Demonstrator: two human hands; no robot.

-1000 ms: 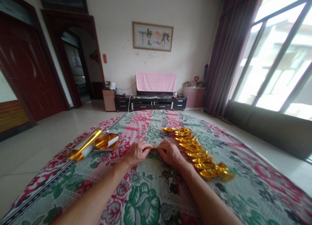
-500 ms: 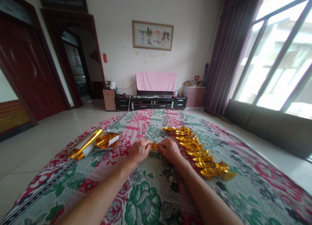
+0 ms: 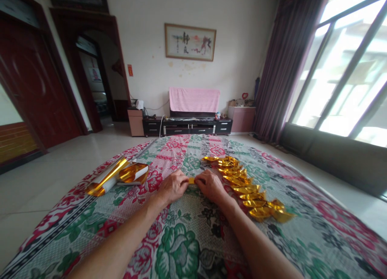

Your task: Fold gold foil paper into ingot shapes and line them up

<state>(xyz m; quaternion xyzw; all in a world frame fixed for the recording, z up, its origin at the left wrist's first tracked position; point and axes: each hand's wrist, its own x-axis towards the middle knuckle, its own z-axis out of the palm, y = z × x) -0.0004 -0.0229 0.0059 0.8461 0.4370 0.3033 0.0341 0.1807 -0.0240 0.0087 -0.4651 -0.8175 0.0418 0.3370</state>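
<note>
Over a floral cloth (image 3: pixel 178 250), the left hand (image 3: pixel 173 185) and right hand (image 3: pixel 211 185) pinch opposite ends of a gold foil piece (image 3: pixel 191 181); folded foil ingots (image 3: pixel 246 189) lie rowed near the right; foil rolls (image 3: pixel 110 175) lie farther left. Beyond stands a black cabinet (image 3: pixel 181 131).

Small gold foil strip (image 3: pixel 191 181): smooth-looking, though too small to be sure. Gold boat-shaped foil pieces (image 3: pixel 245 189): glossy, creased. Gold-and-white rolled paper sheets (image 3: pixel 109 175): mirror-bright one face, matt white other. Red-green-grey floral cloth (image 3: pixel 178 250): woven, matt. Pale floor tiles (image 3: pixel 75 160): glossy.
</note>
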